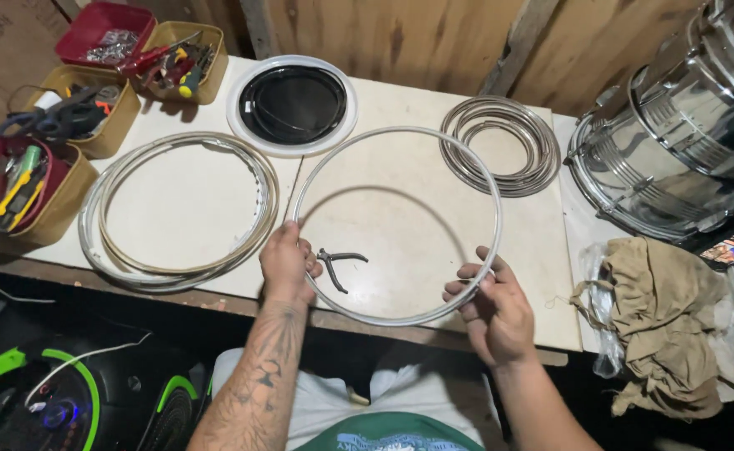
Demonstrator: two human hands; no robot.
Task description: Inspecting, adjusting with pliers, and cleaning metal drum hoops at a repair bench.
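Both hands hold one thin silvery metal hoop (400, 132) flat over the white table (434, 217). My left hand (287, 260) grips its left rim. At the lower right rim my right hand (490, 305) pinches the hoop between thumb and fingers. Inside the hoop, small dark pliers (339, 264) lie on the table, just right of my left hand.
A stack of larger hoops (100, 209) lies at left, smaller chrome hoops (542, 146) at back right, and a black drumhead in a white ring (292, 104) at the back. Tool bins (66, 125) line the left edge. A chrome drum shell (676, 142) and a tan rag (668, 309) sit at right.
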